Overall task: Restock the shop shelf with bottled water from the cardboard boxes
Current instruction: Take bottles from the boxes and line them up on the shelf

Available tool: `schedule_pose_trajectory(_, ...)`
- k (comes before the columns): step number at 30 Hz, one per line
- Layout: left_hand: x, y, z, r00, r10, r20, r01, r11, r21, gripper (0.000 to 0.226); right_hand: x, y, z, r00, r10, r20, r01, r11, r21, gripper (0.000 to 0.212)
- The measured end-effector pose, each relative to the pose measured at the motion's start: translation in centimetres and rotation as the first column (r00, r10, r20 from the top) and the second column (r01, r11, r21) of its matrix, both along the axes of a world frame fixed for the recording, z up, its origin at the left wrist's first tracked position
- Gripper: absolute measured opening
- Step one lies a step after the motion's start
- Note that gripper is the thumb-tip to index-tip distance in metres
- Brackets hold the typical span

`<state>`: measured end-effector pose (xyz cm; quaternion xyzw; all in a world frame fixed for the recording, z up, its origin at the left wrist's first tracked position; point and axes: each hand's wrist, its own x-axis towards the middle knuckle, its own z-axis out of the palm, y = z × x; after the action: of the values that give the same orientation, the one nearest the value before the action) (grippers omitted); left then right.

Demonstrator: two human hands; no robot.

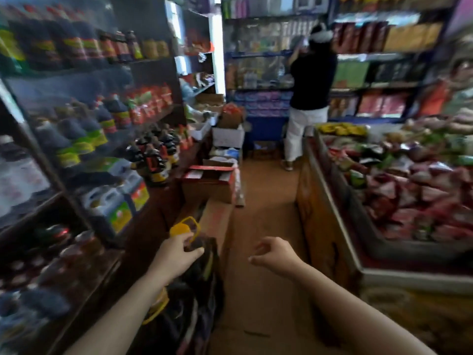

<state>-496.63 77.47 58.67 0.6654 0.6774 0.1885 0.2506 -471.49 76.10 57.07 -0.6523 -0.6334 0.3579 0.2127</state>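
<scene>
My left hand grips the neck of a large dark bottle with a yellow cap and carry handle, low beside the left shelf. My right hand hovers in the aisle with curled fingers and nothing in it. An open cardboard box with a red-printed flap sits on the floor ahead, and a long cardboard box lies just beyond the bottle. The shop shelf on my left holds several dark bottles with coloured labels. The picture is blurred; I see no clear water bottles.
A second dark bottle with a yellow handle stands under my left forearm. On the right is a display bin heaped with red packets. A person in a dark top reaches at the back shelves. More boxes crowd the aisle's left side.
</scene>
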Motion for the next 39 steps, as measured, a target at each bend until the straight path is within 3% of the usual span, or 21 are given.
schedule_pose_trajectory(7, 17.2, 2.4, -6.7, 0.969, -0.248, 0.021, 0.247, 0.949, -0.194, 0.065, 15.6, -4.5, -5.2, 0.926, -0.378, -0.001, 0.373, 0.913, -0.167, 0.045)
schedule_pose_trajectory(16, 35.4, 1.4, -18.3, 0.803, -0.571, 0.173, 0.585, 0.698, -0.414, 0.066, 28.4, -10.8, -14.3, 0.761, -0.646, 0.063, 0.631, 0.714, -0.302, 0.053)
schedule_pose_trajectory(21, 41.4, 0.8, -27.4, 0.777, -0.588, 0.223, 0.603, 0.596, -0.53, 0.071, 33.0, -11.9, -23.2, 0.696, -0.717, 0.048, 0.665, 0.618, -0.42, 0.054)
schedule_pose_trajectory(25, 45.3, 1.3, -36.3, 0.779, -0.578, 0.243, 0.589, 0.541, -0.6, 0.077, 35.7, -11.5, -33.1, 0.709, -0.701, 0.074, 0.633, 0.586, -0.505, 0.068)
schedule_pose_trajectory(35, 53.3, 1.8, -60.2, 0.748, -0.599, 0.287, 0.626, 0.493, -0.604, 0.084, 41.5, -10.3, -58.6, 0.73, -0.68, 0.074, 0.589, 0.569, -0.574, 0.082)
schedule_pose_trajectory(39, 54.9, 1.5, -68.5, 0.694, -0.688, 0.211, 0.663, 0.498, -0.559, 0.09, 42.4, -9.6, -67.3, 0.734, -0.676, 0.056, 0.571, 0.571, -0.589, 0.088)
